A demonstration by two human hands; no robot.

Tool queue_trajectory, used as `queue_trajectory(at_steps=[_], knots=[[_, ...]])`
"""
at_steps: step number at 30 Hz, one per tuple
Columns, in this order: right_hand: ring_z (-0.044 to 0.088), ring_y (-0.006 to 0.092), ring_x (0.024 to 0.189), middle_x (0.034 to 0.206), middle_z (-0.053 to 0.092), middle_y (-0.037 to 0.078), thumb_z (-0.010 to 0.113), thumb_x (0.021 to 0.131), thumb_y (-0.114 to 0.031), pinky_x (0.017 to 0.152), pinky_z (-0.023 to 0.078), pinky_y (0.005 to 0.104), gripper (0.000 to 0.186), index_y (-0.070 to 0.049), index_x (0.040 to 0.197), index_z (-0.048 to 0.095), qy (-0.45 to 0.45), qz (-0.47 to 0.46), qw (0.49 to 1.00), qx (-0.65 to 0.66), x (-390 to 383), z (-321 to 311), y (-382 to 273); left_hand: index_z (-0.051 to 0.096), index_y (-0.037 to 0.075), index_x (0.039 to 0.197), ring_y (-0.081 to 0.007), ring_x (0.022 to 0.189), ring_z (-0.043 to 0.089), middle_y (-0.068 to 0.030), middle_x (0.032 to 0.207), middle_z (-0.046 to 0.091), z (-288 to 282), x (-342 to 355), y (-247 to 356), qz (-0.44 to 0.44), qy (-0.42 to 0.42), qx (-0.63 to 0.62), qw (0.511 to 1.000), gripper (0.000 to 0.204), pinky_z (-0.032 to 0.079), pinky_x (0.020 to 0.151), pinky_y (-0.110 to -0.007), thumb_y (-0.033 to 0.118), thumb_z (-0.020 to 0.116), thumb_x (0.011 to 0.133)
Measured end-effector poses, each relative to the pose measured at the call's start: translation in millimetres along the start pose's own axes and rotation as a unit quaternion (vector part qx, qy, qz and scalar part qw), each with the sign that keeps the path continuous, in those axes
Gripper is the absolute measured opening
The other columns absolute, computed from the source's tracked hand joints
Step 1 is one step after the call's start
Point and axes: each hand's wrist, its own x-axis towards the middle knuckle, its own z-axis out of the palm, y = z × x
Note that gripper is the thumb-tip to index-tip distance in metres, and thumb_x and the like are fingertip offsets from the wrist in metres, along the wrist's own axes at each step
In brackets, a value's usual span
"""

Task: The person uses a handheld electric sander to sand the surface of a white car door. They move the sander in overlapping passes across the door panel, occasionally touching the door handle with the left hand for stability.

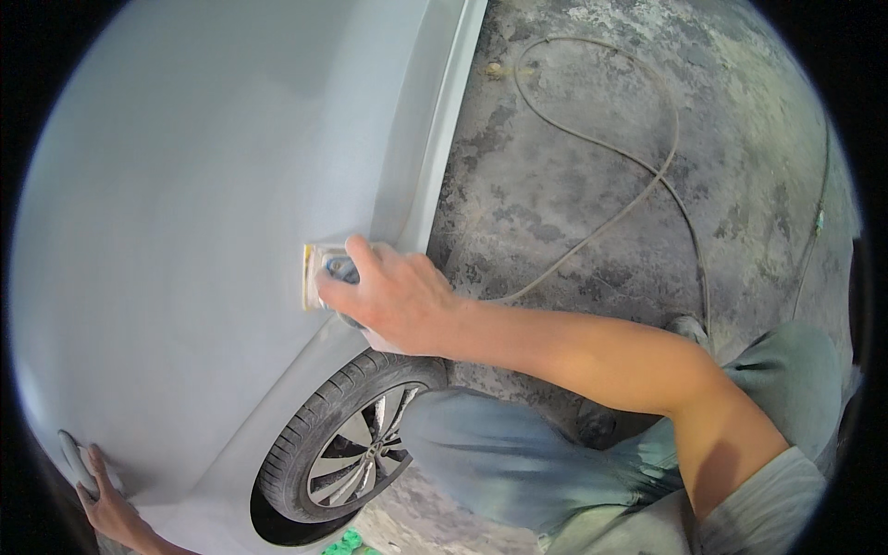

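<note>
Sander [335, 265] held against grey car side [194, 231], near lower edge and wheel [373, 450]; gripped round by right hand [393, 291]. Door handle [73, 457] seemingly touched by left hand [113, 511]; whether clasped cannot be told. Sanding judged underway; even, dull surface shown, finished and remaining patches not distinguishable. Hose [659, 174] looped on floor [555, 203].

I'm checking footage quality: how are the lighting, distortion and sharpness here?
Head view: fisheye vignetting blackens the corners; soft sheen lies on the grey car panel, a shadow on the right upper arm; the tyre tread reads clearly, the right hand slightly soft.
</note>
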Motion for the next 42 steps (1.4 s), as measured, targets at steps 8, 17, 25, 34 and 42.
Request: queue_trajectory(at_steps=[8,17,25,34,42], knots=[[0.069,0.0334,0.076,0.110,0.052,0.021,0.077,0.079,-0.011,0.064,0.058,0.0464,0.047,-0.013,0.123,0.062,0.118,0.067,0.991,-0.021,43,-31,38,0.065,-0.003,0.141,-0.0269,0.116,0.071,-0.0177,0.133,0.071,-8,7,-5,0.110,-0.072,-0.071,0.989,0.075,0.057,0.101,-0.043,0.052,0.077,0.091],[0.071,0.0388,0.089,0.116,0.056,0.020,0.083,0.082,-0.031,0.081,0.059,0.0492,0.055,-0.018,0.132,0.063,0.177,0.180,0.967,-0.041,91,-65,83,0.064,-0.007,0.140,-0.0266,0.108,0.073,-0.0194,0.126,0.074,-23,-10,31,0.001,-0.047,-0.106,0.993,0.084,0.060,0.092,-0.043,0.056,0.081,0.087],[0.070,0.0330,0.088,0.110,0.056,0.018,0.081,0.084,-0.036,0.075,0.060,0.0476,0.054,-0.019,0.132,0.063,0.146,0.178,0.972,-0.051,72,-57,69,0.060,0.018,0.151,-0.0257,0.129,0.065,-0.0080,0.136,0.072,2,9,-27,0.055,-0.009,-0.012,0.998,0.055,0.059,0.101,-0.037,0.036,0.071,0.100],[0.068,0.0366,0.081,0.109,0.053,0.018,0.082,0.083,-0.030,0.077,0.058,0.0520,0.055,-0.017,0.131,0.060,0.116,0.170,0.978,-0.021,77,-58,72,0.059,0.025,0.151,-0.0264,0.132,0.063,-0.0067,0.143,0.068,13,12,-58,0.204,-0.012,0.191,0.960,0.055,0.059,0.102,-0.035,0.016,0.068,0.097],[0.068,0.0376,0.081,0.112,0.053,0.020,0.079,0.084,-0.026,0.075,0.058,0.0507,0.054,-0.015,0.132,0.059,0.106,0.166,0.980,-0.028,74,-57,65,0.055,-0.014,0.144,-0.0317,0.116,0.071,-0.0245,0.132,0.070,-9,-9,22,-0.047,-0.033,-0.038,0.998,0.109,0.057,0.098,-0.042,0.070,0.080,0.079]])
